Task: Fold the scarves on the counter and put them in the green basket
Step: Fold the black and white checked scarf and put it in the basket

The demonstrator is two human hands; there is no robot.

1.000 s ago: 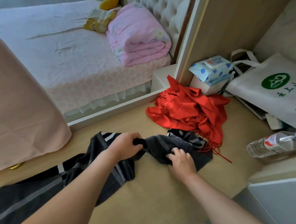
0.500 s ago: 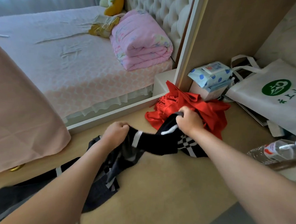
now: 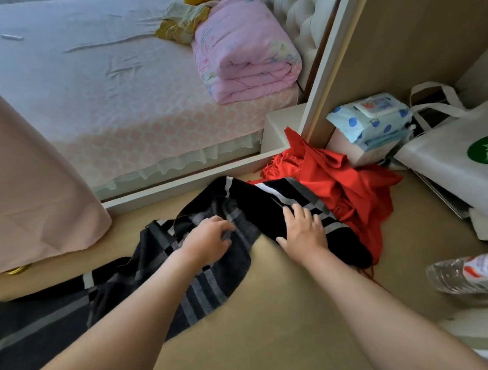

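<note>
A black and grey striped scarf [image 3: 253,202] lies spread across the wooden counter [image 3: 272,315], trailing off to the lower left. Its far end overlaps a crumpled red scarf [image 3: 349,179] near the wall panel. My right hand [image 3: 303,231] lies flat on the dark scarf with the fingers spread, pressing it down. My left hand [image 3: 208,240] rests on the scarf's middle with the fingers bent into the cloth. No green basket is in view.
A pack of wipes [image 3: 372,115] on a box and a white tote bag [image 3: 461,158] stand at the back right. A plastic water bottle [image 3: 469,273] lies at the right edge. A bed with a folded pink quilt [image 3: 245,50] is behind the counter.
My right hand has let go of the raised scarf end and come down flat on it. The scarf's end now lies spread over the red scarf. My left hand went from gripping to resting.
</note>
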